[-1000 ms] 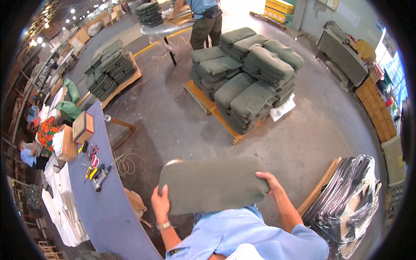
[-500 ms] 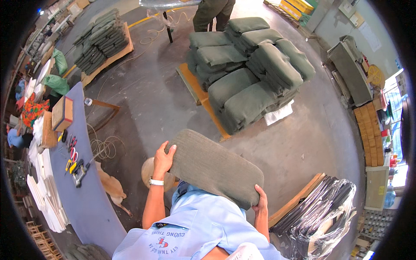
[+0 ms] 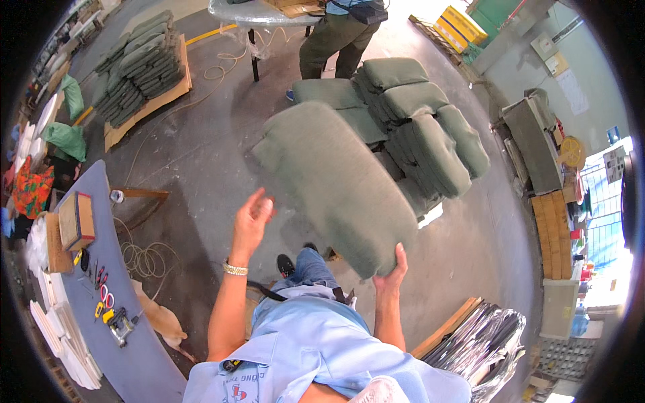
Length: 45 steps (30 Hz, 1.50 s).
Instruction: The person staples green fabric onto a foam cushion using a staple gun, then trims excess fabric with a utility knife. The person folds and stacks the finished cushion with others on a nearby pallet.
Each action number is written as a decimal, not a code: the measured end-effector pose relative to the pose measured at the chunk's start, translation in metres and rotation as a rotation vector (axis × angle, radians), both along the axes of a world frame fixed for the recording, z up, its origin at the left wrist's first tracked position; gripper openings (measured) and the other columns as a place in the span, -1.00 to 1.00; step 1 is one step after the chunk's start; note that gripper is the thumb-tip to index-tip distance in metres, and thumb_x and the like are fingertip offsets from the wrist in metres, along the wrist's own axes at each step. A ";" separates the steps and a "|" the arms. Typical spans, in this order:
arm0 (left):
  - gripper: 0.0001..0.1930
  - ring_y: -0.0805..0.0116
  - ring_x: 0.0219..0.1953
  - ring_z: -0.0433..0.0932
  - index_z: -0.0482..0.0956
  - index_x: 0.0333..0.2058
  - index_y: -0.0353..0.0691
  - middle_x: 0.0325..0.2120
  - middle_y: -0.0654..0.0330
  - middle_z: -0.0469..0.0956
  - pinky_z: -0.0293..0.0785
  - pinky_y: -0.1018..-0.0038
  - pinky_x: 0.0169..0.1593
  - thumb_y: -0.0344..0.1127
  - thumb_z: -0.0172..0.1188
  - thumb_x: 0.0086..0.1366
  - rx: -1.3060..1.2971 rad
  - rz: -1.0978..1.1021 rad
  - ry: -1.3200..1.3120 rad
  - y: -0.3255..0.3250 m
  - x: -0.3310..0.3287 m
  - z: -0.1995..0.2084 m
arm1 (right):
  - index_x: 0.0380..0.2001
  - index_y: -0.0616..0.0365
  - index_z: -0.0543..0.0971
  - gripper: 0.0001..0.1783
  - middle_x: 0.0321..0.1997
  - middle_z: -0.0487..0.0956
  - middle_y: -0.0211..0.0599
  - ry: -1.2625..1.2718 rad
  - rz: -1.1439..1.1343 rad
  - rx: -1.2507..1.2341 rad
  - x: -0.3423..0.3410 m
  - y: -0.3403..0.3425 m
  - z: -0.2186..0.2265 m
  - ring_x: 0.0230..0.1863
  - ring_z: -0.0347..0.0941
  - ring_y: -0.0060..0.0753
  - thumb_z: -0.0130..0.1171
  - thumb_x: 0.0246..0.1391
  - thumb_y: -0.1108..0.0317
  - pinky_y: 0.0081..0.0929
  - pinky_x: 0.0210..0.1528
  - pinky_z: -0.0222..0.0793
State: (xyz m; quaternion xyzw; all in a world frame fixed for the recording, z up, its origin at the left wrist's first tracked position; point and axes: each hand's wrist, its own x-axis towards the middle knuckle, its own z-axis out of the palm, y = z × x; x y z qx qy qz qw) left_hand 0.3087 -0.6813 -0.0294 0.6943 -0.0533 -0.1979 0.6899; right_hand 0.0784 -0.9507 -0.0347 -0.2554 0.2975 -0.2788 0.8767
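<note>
A long grey-green cushion with rounded ends is lifted out in front of me, tilted, its edges slightly blurred. My right hand grips its lower right corner, the thumb on top and the fingers mostly hidden beneath. Apart from the cushion, just off its left edge, my left hand is open with loosely bent fingers and holds nothing. Beyond the cushion, and partly hidden by it, stands a large pile of similar cushions.
A blue-topped table at my left bears hand tools and a box. A dog lies beside it near a coiled hose. Plastic-wrapped panels lean at my right. Another person's legs show behind the pile.
The cushion has risen and moved away from my body toward the pile. My left hand has let go of it, while my right hand keeps hold. The view has shifted slightly.
</note>
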 end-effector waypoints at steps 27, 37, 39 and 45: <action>-0.63 0.42 -0.28 0.66 0.72 -0.07 -0.20 -0.28 0.25 0.72 0.55 0.43 -0.24 -0.02 0.26 0.39 0.747 0.031 0.468 0.097 0.212 -0.264 | 0.00 0.10 0.51 -0.54 -0.11 0.65 -0.21 0.740 0.202 -0.075 0.329 -0.215 -0.230 -0.20 0.63 -0.34 0.19 0.34 -0.07 -0.38 -0.23 0.60; -0.28 0.27 0.01 0.61 0.42 0.29 -0.17 0.06 0.09 0.61 0.54 0.28 0.08 0.22 0.25 0.35 0.500 -0.372 0.690 -0.101 0.502 -0.221 | 0.24 0.19 0.39 -0.34 0.15 0.56 0.02 0.804 0.056 0.218 0.384 -0.072 -0.248 -0.04 0.63 -0.14 0.27 0.29 -0.05 -0.21 -0.10 0.66; -0.19 0.23 0.10 0.57 0.35 0.35 -0.17 0.13 0.06 0.56 0.52 0.24 0.15 0.28 0.25 0.34 0.474 -0.492 0.634 -0.166 0.556 -0.228 | 0.27 0.18 0.36 -0.30 0.22 0.50 0.04 0.859 -0.015 0.219 0.406 -0.078 -0.247 0.00 0.61 -0.14 0.28 0.28 -0.05 -0.20 -0.07 0.65; -0.07 0.09 0.20 0.49 0.20 0.41 -0.22 0.25 -0.01 0.45 0.48 0.18 0.21 0.22 0.35 0.28 0.315 -0.424 0.553 -0.330 0.616 -0.270 | 0.40 0.18 0.24 -0.12 0.41 0.36 -0.03 0.725 -0.228 0.418 0.456 -0.120 -0.294 0.33 0.37 0.06 0.20 0.29 -0.22 0.19 0.32 0.31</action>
